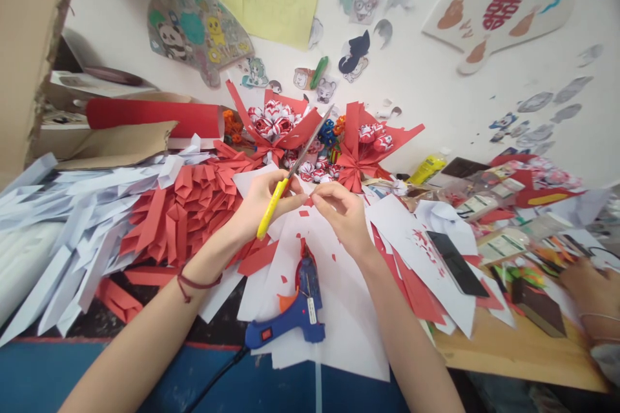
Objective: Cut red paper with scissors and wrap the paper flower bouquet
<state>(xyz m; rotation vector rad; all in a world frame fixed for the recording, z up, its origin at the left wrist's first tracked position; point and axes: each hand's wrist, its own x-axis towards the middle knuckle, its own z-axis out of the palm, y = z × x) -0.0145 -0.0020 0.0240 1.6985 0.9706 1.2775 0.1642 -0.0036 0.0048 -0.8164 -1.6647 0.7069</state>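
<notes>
My left hand [276, 199] is closed around a pair of scissors with yellow handles [272, 208], its blades pointing up and away to the right. The left fingertips also meet those of my right hand [341, 213] over the white paper. Pinched in my right fingers is a tiny red paper piece [310, 200], mostly hidden by the fingertips. Below both hands a blue glue gun [303, 316] lies on white paper sheets [349, 322], its cord running toward me. Small red paper scraps are scattered around it.
Folded red paper strips [179, 213] and white ones [87, 232] are heaped at left. Red-wrapped paper flower bouquets [274, 122] stand against the wall. A black phone [458, 261] lies at right, near another person's hand [591, 290]. A yellow bottle [429, 168] stands behind.
</notes>
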